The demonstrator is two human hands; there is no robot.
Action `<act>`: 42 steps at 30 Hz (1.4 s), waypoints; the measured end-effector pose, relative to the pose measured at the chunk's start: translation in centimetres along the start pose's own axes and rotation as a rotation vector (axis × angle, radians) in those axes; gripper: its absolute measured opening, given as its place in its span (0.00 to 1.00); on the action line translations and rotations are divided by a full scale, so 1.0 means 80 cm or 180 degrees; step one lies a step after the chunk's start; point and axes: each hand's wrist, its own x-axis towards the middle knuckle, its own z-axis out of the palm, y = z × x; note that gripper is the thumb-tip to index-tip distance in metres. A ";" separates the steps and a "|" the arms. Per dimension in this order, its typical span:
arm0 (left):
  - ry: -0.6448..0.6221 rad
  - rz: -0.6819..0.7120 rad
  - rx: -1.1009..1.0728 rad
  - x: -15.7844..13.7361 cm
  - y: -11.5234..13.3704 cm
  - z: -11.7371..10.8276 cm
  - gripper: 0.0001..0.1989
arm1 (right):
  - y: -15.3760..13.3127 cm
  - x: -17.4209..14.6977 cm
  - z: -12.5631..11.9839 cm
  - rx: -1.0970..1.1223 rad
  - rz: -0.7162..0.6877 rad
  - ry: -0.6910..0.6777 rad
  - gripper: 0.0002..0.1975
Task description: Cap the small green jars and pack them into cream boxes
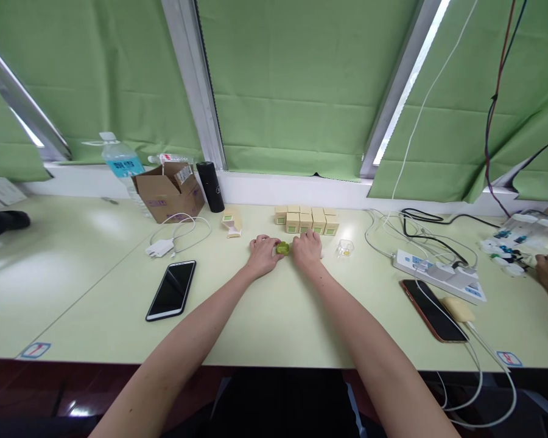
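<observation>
Small green plastic object held between both hands

Small green plastic object (282,247) lies on the pale green table (274,322), just in front of the row of cream cardboard boxes (307,220). Left hand (262,255) and right hand (307,249) are closed against its opposite sides, fingers curled.

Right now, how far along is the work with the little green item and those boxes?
Looks done: a cluster of small cream boxes stands closed behind the hands. In hand: the left hand and right hand grip a small green object between them on the table. Possibly left: one open box lying apart and a small clear container.
</observation>
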 end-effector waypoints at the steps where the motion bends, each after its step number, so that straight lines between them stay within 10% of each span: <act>1: 0.0013 -0.0015 -0.0025 0.000 0.001 0.000 0.16 | -0.001 0.003 0.000 -0.0008 0.0016 0.0001 0.14; 9: 0.0511 -0.0112 -0.0597 -0.010 0.006 -0.012 0.17 | 0.004 -0.003 0.008 0.0591 0.0081 0.0443 0.14; 16: 0.0756 0.0170 -0.1063 -0.008 0.024 -0.027 0.19 | 0.014 -0.049 0.010 0.4701 0.0889 0.0981 0.09; 20: 0.0635 0.0472 -0.1191 -0.013 0.044 -0.035 0.20 | 0.021 -0.058 0.010 0.5820 0.1120 0.0990 0.19; 42: 0.0712 0.0346 -0.2399 -0.047 0.043 -0.014 0.18 | 0.008 -0.075 -0.005 0.4878 0.0160 0.1255 0.09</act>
